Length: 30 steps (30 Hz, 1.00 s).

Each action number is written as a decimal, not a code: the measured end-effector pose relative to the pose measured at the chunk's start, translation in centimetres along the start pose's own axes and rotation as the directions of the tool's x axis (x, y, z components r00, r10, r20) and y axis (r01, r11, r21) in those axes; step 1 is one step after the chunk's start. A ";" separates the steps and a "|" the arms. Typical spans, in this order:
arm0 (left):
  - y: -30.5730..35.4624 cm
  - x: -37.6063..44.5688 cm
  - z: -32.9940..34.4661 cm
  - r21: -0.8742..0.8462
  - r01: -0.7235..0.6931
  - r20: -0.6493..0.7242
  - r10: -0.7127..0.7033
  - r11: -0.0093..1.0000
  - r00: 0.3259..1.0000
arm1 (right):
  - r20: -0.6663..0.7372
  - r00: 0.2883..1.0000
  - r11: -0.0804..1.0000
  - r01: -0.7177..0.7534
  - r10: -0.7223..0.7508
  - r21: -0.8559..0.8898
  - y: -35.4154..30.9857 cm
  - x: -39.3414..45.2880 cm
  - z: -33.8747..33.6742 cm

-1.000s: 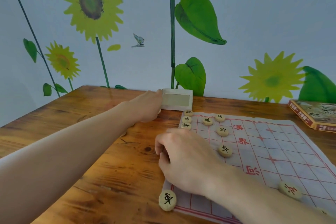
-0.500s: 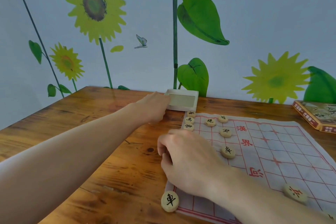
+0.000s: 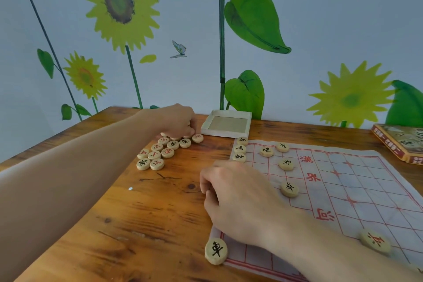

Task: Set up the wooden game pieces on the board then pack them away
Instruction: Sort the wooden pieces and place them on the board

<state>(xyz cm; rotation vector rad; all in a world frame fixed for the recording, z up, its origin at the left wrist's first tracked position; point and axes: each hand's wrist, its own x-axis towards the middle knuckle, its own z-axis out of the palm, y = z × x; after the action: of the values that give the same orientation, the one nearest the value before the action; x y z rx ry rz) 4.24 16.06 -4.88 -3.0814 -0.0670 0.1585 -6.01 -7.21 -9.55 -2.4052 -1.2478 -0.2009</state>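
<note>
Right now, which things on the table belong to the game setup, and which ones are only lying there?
Part of the job:
- loose pile of pieces under the left hand
- pieces already on the cloth board, such as the one at its near corner
- right hand resting at the board's edge
- open shallow box, empty, for packing away

Just lying about:
- printed box at far right

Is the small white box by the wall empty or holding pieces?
Empty: the box shows a bare floor; loose pieces lie outside.

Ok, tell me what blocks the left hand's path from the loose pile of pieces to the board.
Nothing visible does. Bare table lies between the pile of pieces under the left hand and the board; the right hand rests on the board's near left edge.
</note>
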 end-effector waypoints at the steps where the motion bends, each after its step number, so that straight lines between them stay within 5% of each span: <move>1: -0.1 -0.1 -0.1 -0.007 0.000 0.005 0.000 1.000 1.000 | 0.000 1.000 1.000 -0.001 0.001 -0.002 0.0 0.0 0.0; 15: 0.8 -0.4 0.3 0.060 -0.003 0.011 0.002 0.998 1.000 | 0.005 1.000 1.000 0.003 -0.003 -0.006 0.0 0.0 0.1; 30: 3.1 -1.0 1.4 -0.120 -0.014 -0.165 -0.006 0.993 0.986 | 0.005 1.000 1.000 0.020 -0.020 0.007 0.2 0.1 0.3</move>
<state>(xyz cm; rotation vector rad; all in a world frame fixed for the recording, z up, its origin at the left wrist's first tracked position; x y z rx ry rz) 3.18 12.97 -6.37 -3.2011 -0.0653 -0.1051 -5.85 -7.11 -9.82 -2.3897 -1.2729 -0.1964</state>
